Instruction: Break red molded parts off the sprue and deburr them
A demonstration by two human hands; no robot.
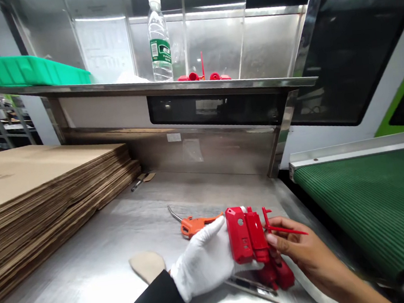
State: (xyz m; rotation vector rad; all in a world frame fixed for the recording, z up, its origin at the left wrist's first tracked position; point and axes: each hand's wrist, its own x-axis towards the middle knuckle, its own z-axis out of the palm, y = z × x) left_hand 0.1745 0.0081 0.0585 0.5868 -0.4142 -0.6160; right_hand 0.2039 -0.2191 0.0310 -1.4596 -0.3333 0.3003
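My left hand (pixel 207 256), in a white glove, holds a red plastic housing (pixel 239 235) with a round hole and small cut-outs. A second red plastic part (pixel 257 235) sits right beside it, against the same hand. My bare right hand (pixel 298 248) pinches a thin red plastic sprue (pixel 287 230) with pointed branches, close to these parts. Below the hands are darker red rounded parts (pixel 284 274), partly hidden. A metal cutter-like tool (pixel 253 287) lies under my left hand, and an orange air blow gun (pixel 192 226) lies just behind it.
Stacked cardboard sheets (pixel 45 190) fill the left side. A green conveyor belt (pixel 373 199) runs at the right. Above the steel table (pixel 106 242), a shelf (pixel 252 84) carries a water bottle (pixel 159 38), a green tray (pixel 30 70) and red pieces (pixel 215 76). A beige pad (pixel 148 266) lies nearby.
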